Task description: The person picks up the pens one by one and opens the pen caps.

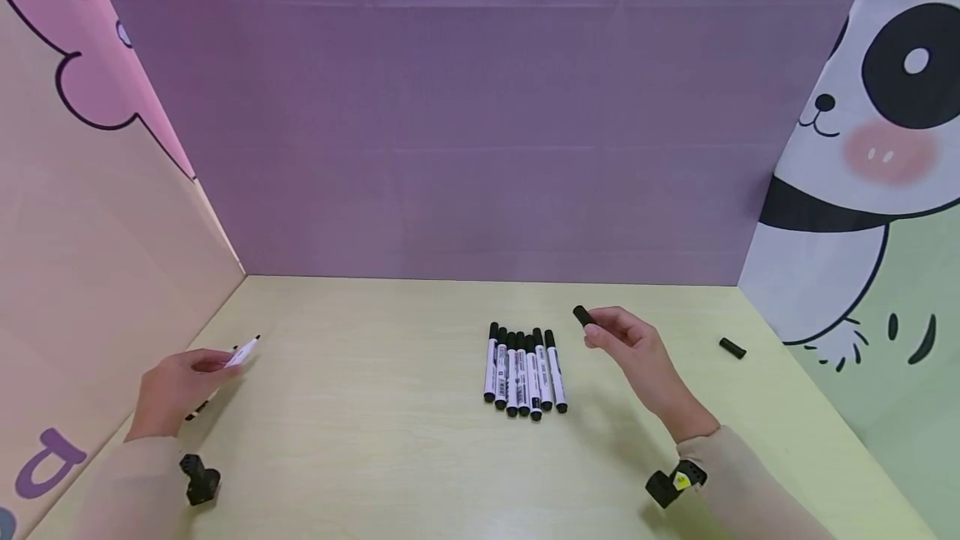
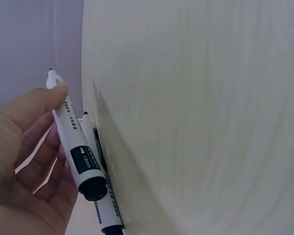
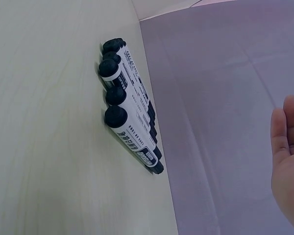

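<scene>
On the left side, my left hand [image 1: 176, 390] pinches an uncapped white marker [image 2: 71, 125] between thumb and fingers, its bare tip pointing away from me. Just below and beside it, a second uncapped marker [image 2: 109, 208] lies on the table, partly hidden by the hand in the head view. Right of centre, my right hand [image 1: 633, 348] holds a black marker cap [image 1: 582, 316] at its fingertips, raised above the tabletop. Only part of that hand [image 3: 290, 156] shows in the right wrist view. Between the hands lies a row of several capped white markers [image 1: 522, 375], side by side.
Another black cap [image 1: 732, 348] lies on the pale wooden table [image 1: 360, 440], near the right wall. A purple cloth wall [image 1: 480, 132] closes off the back, and printed panels [image 1: 847, 257] flank the sides. Each wrist carries a small black camera [image 1: 201, 482].
</scene>
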`<state>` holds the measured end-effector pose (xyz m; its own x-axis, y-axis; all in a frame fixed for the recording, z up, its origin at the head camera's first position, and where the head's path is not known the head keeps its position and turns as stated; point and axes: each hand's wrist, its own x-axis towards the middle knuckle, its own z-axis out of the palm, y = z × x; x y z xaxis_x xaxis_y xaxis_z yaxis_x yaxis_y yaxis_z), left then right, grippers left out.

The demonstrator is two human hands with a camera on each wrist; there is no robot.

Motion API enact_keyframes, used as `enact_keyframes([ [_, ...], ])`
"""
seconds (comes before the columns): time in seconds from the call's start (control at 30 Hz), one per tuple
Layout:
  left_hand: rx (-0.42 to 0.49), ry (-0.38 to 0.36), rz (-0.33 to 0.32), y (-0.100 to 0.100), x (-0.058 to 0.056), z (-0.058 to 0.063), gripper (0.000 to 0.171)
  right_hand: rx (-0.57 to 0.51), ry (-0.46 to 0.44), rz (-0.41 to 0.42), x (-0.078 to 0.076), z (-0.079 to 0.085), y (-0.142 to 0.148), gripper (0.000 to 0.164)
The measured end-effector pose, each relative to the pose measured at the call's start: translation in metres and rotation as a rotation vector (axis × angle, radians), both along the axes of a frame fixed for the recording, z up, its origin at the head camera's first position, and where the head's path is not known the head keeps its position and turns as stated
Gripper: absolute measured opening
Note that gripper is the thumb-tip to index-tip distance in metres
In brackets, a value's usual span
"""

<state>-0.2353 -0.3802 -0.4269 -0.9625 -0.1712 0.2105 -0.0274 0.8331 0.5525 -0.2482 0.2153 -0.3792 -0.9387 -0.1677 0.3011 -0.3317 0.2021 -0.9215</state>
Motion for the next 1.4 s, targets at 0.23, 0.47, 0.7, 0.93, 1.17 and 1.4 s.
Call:
enact_keyframes([
  [0.23,-0.010,-0.035,0.017,-0.005,0.004,0.001,0.040,-0.004,-0.007,-0.028,0.000,0.000,0.005,0.031],
  [0.47,-0.029,-0.069,0.037,-0.008,0.005,0.004,0.040,-0.037,0.009,-0.026,0.000,0.000,0.011,0.032],
  [0.7,-0.059,-0.064,0.031,-0.012,0.005,0.005,0.037,-0.040,0.007,-0.028,0.000,0.001,0.012,0.031],
  [0.93,-0.045,-0.066,0.040,-0.014,0.005,0.004,0.036,-0.040,0.009,-0.029,-0.001,0.001,0.014,0.031],
  [1.17,-0.030,-0.035,0.054,-0.013,0.006,0.004,0.036,-0.038,-0.001,-0.040,-0.003,-0.003,0.024,0.031],
  [1.4,-0.011,-0.018,0.083,-0.011,0.007,0.006,0.039,-0.013,0.002,-0.050,-0.006,-0.010,0.038,0.035],
])
